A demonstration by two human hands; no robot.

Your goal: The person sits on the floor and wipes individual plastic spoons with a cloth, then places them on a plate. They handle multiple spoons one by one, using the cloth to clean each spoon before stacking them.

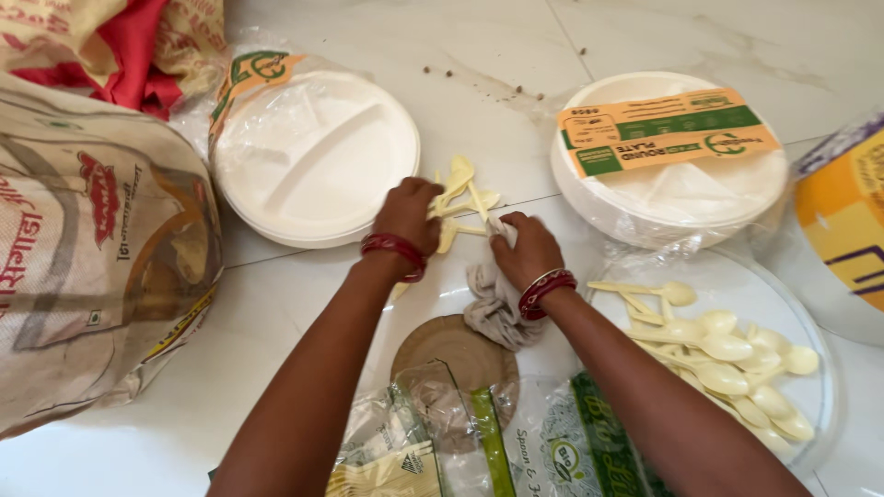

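We have our left hand [405,216] closed around a fan of pale spoons [458,198], their handles splaying toward one and two o'clock, while our right hand [527,248] grips a grey cloth [493,308] pinched round one spoon's handle at nine o'clock of its fingers; both hands sit touching the bunch on the floor [497,110]

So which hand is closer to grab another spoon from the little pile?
Probably the left hand: it already rests on the loose spoons, while the right hand is bunched around the grey cloth.
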